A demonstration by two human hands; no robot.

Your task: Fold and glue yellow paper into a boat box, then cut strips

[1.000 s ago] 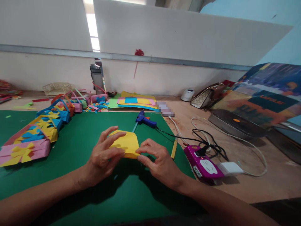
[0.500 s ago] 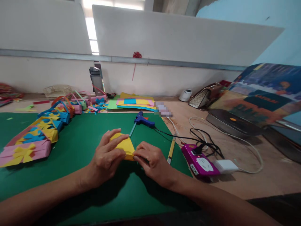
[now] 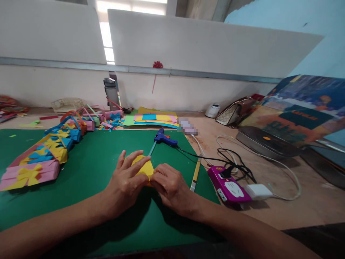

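Note:
A small folded yellow paper piece (image 3: 146,166) is held between my two hands over the green mat (image 3: 94,153). My left hand (image 3: 125,185) grips its left side, the thumb along the near edge and the other fingers spread over the top. My right hand (image 3: 170,185) pinches the near right corner, with fingers bent together; they hide that corner. Just beyond the paper lies a blue glue gun (image 3: 167,140), a pale glue stick (image 3: 152,148) pointing from it toward my left fingertips.
Finished paper baskets with bows (image 3: 40,171) line the mat's left side. Coloured sheets (image 3: 156,120) are stacked behind. To the right are a yellow cutter (image 3: 196,172), a purple power strip (image 3: 229,185) and loose cables. A grey bottle (image 3: 111,94) stands at the back.
My right fingers have shifted slightly left and closed over the paper's near corner. My left hand has moved slightly, its fingers spread a little wider. The glue gun stays put.

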